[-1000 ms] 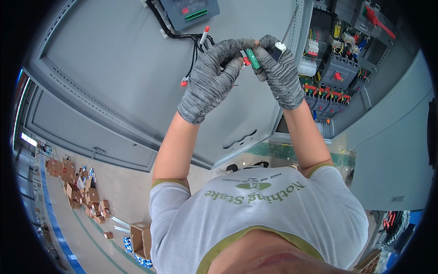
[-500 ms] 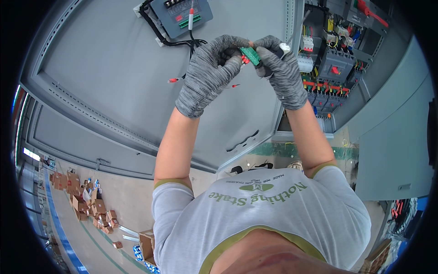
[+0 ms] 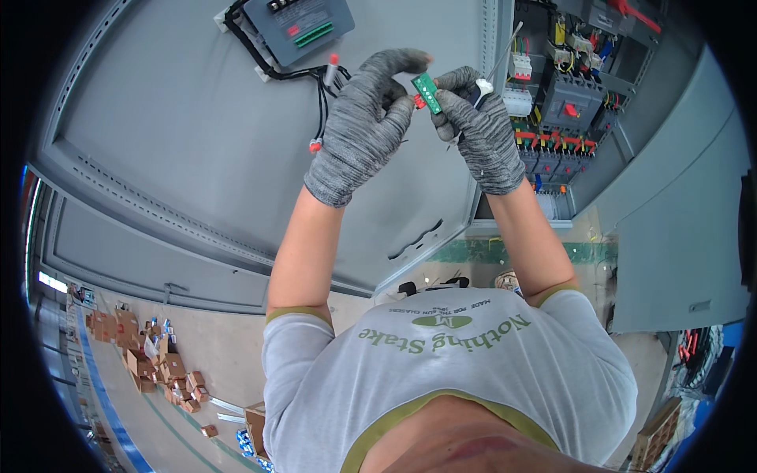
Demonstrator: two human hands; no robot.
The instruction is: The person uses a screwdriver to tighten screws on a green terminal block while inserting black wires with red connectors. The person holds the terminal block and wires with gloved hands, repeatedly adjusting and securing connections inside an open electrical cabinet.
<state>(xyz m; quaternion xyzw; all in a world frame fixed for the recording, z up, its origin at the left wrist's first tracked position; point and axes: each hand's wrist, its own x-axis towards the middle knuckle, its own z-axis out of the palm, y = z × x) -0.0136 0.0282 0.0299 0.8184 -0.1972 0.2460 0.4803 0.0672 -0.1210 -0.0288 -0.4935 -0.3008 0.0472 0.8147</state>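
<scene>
— What's in the gloved right hand (image 3: pixel 482 134)?
— A green terminal block (image 3: pixel 426 91), pinched, plus what may be a screwdriver (image 3: pixel 483 87), half hidden by the fingers.
— And the left hand (image 3: pixel 364 118)?
— Just beside the block, thumb near the red wire ends (image 3: pixel 419 102).

Single head-worn fisheye view, wide and upright, downward from above, fairly near both gloved hands (image 3: pixel 359 130)

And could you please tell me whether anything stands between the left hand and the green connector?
Yes: small red pieces stand between the left hand, at its thumb, and the green connector; nothing else visible does.
</scene>
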